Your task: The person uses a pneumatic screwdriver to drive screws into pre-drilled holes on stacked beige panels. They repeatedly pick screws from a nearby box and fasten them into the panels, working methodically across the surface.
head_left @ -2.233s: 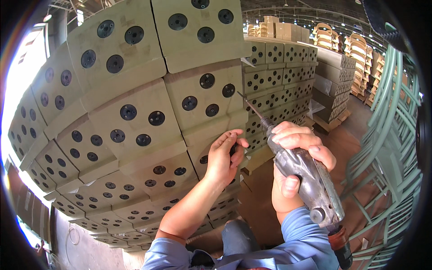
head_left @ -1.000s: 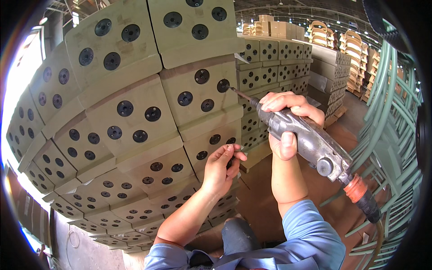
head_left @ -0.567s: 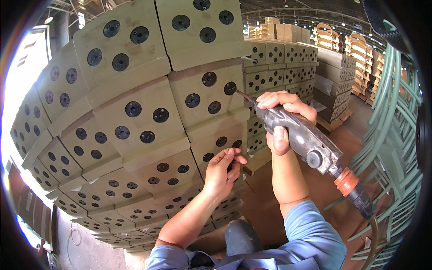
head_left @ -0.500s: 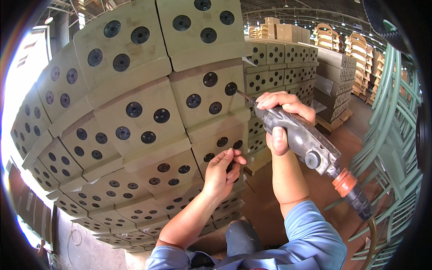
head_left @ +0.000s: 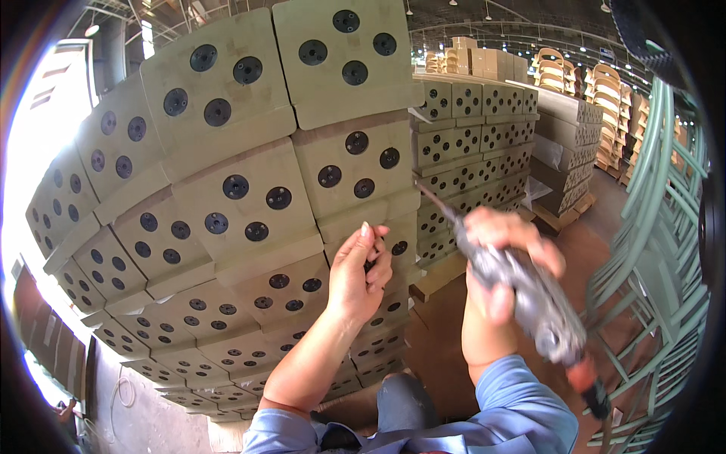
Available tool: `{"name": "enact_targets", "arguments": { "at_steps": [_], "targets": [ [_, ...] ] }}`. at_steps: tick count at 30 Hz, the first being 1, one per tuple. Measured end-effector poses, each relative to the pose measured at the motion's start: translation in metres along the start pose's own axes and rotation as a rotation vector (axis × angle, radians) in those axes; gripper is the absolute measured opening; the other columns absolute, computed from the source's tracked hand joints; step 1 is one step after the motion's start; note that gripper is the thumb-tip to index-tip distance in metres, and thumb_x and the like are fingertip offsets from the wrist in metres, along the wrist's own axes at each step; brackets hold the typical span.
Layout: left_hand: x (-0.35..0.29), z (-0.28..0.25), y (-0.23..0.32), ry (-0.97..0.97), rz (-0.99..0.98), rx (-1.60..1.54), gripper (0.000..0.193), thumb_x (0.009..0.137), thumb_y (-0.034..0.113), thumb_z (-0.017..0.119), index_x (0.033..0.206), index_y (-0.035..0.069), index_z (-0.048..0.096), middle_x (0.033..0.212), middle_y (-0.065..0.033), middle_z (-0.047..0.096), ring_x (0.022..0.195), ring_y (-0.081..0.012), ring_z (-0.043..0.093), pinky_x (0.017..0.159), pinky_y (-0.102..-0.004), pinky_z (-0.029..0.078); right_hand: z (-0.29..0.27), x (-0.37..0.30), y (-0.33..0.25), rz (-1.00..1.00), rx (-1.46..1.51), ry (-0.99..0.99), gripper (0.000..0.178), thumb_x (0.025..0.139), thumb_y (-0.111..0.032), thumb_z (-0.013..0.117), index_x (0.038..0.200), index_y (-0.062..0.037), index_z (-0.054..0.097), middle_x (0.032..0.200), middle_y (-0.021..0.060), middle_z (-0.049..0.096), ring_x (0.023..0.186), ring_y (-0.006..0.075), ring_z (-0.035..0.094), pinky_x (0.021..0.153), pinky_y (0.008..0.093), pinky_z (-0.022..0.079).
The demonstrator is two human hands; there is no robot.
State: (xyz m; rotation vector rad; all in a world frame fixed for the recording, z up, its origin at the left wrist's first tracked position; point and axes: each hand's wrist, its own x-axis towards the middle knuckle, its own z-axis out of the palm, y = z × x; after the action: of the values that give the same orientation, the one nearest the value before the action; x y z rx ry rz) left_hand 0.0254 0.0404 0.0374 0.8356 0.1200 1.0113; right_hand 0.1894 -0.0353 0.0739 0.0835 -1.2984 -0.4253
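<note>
In my right hand (head_left: pixel 503 234) is a power screwdriver (head_left: pixel 550 314), grey and black with an orange collar, blurred by motion. Its long thin bit (head_left: pixel 432 198) points up and left, its tip just off the right edge of a beige panel (head_left: pixel 316 210). The nearest black round disc (head_left: pixel 389 157), with small holes, lies a little left of and above that tip. My left hand (head_left: pixel 357 276) is closed in front of the stack, thumb and fingertips pinched together. Whatever it may hold is too small or hidden to name.
Stacked beige panels with several black discs fill the left. More stacks (head_left: pixel 473 144) stand behind at the right, beside wooden chair parts (head_left: pixel 605 102). Green metal tube frames (head_left: pixel 650 303) crowd the right edge. A white cable (head_left: pixel 122 393) lies on the floor at lower left.
The screwdriver bit has come away from the right-hand disc, and my right hand has moved right and down. My left hand has shifted slightly left and up, its fingers still pinched.
</note>
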Motion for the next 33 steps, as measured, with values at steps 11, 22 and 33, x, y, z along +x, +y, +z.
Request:
{"name": "enact_targets", "arguments": {
  "at_steps": [11, 22, 33],
  "targets": [
    [0.020, 0.049, 0.000, 0.047, 0.051, -0.036, 0.031, 0.106, 0.038, 0.054, 0.097, 0.008, 0.057, 0.075, 0.0019, 0.053, 0.050, -0.0046, 0.033, 0.043, -0.0204, 0.026, 0.003, 0.008, -0.041, -0.032, 0.145, -0.083, 0.059, 0.090, -0.044, 0.074, 0.130, -0.0117, 0.043, 0.087, 0.0112, 0.060, 0.070, 0.0229, 0.059, 0.056, 0.0374, 0.055],
    [0.026, 0.044, -0.002, 0.059, 0.038, -0.081, 0.031, 0.104, 0.038, 0.057, 0.093, 0.010, 0.056, 0.073, 0.0024, 0.053, 0.050, -0.0049, 0.034, 0.042, -0.0210, 0.025, -0.006, -0.002, -0.032, -0.080, 0.172, -0.064, 0.062, 0.090, -0.034, 0.073, 0.130, -0.0074, 0.035, 0.087, 0.0184, 0.063, 0.064, 0.0288, 0.064, 0.059, 0.0452, 0.059],
    [0.041, 0.036, 0.010, 0.019, -0.060, 0.049, 0.031, 0.105, 0.038, 0.056, 0.096, 0.008, 0.056, 0.071, 0.0020, 0.050, 0.048, -0.0053, 0.030, 0.043, -0.0212, 0.025, -0.008, 0.001, -0.025, -0.024, 0.169, -0.168, 0.058, 0.090, -0.033, 0.074, 0.128, -0.0091, 0.037, 0.092, 0.0197, 0.064, 0.068, 0.0307, 0.065, 0.061, 0.0462, 0.060]
  ]
}}
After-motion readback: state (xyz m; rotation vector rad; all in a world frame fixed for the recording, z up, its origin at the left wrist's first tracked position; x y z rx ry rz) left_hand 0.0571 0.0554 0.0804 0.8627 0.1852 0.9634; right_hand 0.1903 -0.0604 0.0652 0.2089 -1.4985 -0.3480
